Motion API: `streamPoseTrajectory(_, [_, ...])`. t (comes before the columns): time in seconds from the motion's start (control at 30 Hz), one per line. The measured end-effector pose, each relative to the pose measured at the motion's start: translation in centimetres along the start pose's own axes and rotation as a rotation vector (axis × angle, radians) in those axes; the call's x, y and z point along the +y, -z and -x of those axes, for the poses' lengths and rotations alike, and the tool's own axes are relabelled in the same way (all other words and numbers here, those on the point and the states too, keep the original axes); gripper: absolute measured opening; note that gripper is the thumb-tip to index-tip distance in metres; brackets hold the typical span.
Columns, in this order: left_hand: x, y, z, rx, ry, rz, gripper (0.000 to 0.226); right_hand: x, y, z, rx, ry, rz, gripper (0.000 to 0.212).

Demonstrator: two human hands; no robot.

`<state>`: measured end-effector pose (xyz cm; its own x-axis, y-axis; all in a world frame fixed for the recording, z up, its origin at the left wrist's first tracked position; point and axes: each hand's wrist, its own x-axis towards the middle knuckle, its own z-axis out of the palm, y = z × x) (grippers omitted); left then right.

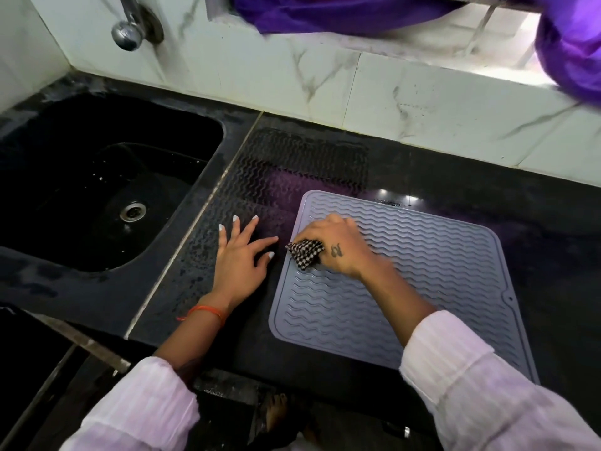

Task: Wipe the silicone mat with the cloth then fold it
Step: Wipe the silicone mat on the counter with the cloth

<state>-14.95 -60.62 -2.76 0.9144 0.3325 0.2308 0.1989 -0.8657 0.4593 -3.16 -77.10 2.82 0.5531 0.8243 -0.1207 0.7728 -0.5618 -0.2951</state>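
A grey silicone mat with wavy ridges lies flat on the black counter, right of centre. My right hand presses a black-and-white checked cloth onto the mat near its upper left edge. Only a bunched corner of the cloth shows from under the fingers. My left hand rests flat on the counter just left of the mat, fingers spread, holding nothing.
A wet wavy imprint marks the counter behind and left of the mat. A black sink lies at the left, with a tap above it. White marble tiles line the back wall, and purple fabric hangs at the top right.
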Motion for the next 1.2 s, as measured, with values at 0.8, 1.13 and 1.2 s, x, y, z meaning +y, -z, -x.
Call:
streamPoseTrajectory(0.8, [1.1, -0.2, -0.7, -0.166, 0.039, 0.010, 0.030, -5.5, -1.6, 5.9, -0.132, 0.216, 0.069, 0.053])
streamPoseTrajectory(1.13, [1.4, 0.0, 0.8, -0.221, 0.044, -0.057, 0.037, -2.7, 0.3, 8.9, -0.317, 0.209, -0.249, 0.053])
streamPoseTrajectory(1.2, [1.7, 0.1, 1.2, -0.219, 0.044, -0.064, 0.039, -1.1, 1.1, 9.8, -0.201, 0.054, -0.528, 0.040])
